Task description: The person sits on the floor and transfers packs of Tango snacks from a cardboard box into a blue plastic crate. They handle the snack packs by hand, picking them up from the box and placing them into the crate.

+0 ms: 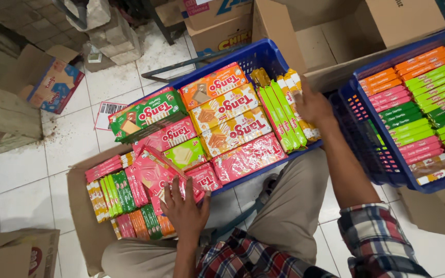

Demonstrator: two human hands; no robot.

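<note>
Left hand (185, 208): fingers spread, lying flat on a pink pack (155, 172) that rests tilted across the near edge of the blue crate (263, 54); it clamps nothing.

Right hand (312, 107): at the crate's far end, fingers against the upright row of yellow and white packs (295, 100) just beside the green bars (278, 116); whether it grips any cannot be told.

Blue crate: on the tiled floor (21, 175), filled with flat packs in orange, yellow, green and pink.

Open carton (81, 226): near the left hand, holding slim bars (122, 198) in pink, green, yellow and orange.

Second blue crate (369, 154): to the right, stacked with bars in orange, pink and green.

Brown boxes (330, 31): behind both crates.

Plaid sleeve (377, 242) on the right arm; beige trousers (289, 206) below.
</note>
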